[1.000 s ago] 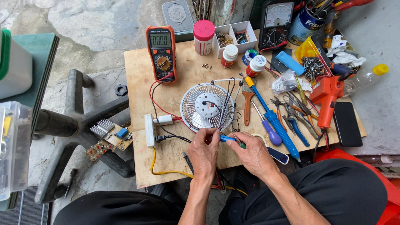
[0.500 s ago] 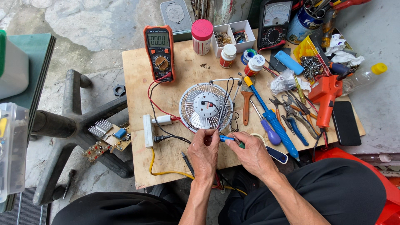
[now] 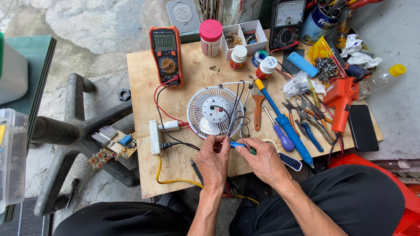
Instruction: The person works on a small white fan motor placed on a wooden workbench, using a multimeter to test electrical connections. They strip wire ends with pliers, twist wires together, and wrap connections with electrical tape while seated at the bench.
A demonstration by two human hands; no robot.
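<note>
Head view: both hands meet over the near edge of a plywood board [image 3: 144, 78]. Fingers of the left hand [image 3: 213, 161] are pinched shut on the ends of thin wires [image 3: 231, 120] that run up and away from the fingertips. The right hand [image 3: 263, 159] is closed around a small blue-handled tool [image 3: 238, 144], whose tip points left to the wire ends, right at the left thumb (whether it touches them cannot be told).

Just beyond the fingertips lies a small white fan [image 3: 214, 112], grille up, the wires draped across it. Left of the left hand sit a white power strip [image 3: 154, 137] and a yellow cable [image 3: 168, 179]. Farther off, beyond the fan and to the left, stands an orange multimeter [image 3: 166, 54], its red and black leads trailing toward the strip. Right of the right hand lie blue-handled screwdrivers [image 3: 286, 126], then pliers [image 3: 306, 122], an orange soldering gun [image 3: 341, 100] and a black phone [image 3: 363, 127].
</note>
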